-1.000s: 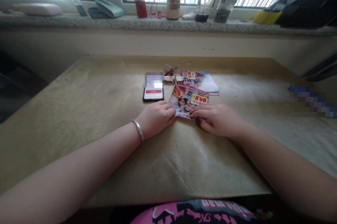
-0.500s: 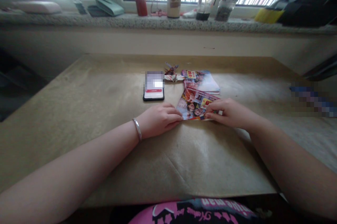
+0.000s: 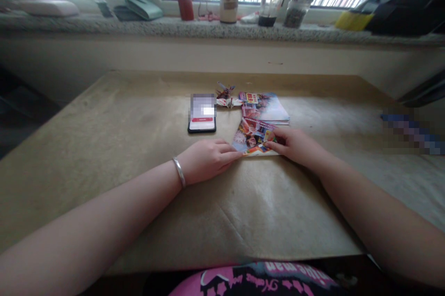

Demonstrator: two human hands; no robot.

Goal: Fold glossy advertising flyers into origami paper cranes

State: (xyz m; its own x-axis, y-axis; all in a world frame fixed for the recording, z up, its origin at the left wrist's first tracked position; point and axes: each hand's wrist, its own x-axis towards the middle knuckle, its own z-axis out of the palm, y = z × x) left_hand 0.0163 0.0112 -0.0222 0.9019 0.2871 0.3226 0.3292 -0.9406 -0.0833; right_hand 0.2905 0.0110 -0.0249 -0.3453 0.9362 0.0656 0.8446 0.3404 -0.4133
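A colourful printed paper sheet lies on the table before me, with an orange and white folded strip along its near edge. My left hand, with a silver bangle at the wrist, has its fingers close together on the sheet's near left corner. At the right side, my right hand pinches the sheet between thumb and fingers, hiding that end. Just behind is a stack of similar printed sheets. Left of the stack sits a small folded-paper piece, its shape hard to make out.
A phone lies left of the sheets on the tan-covered table. On the right side is a blurred blue item. Bottles, including a red one, and a dark bag stand along the stone windowsill.
My right hand has shifted slightly left and its grip on the sheet has changed. More of the orange and white strip shows along the near edge. My left hand stays at the corner.
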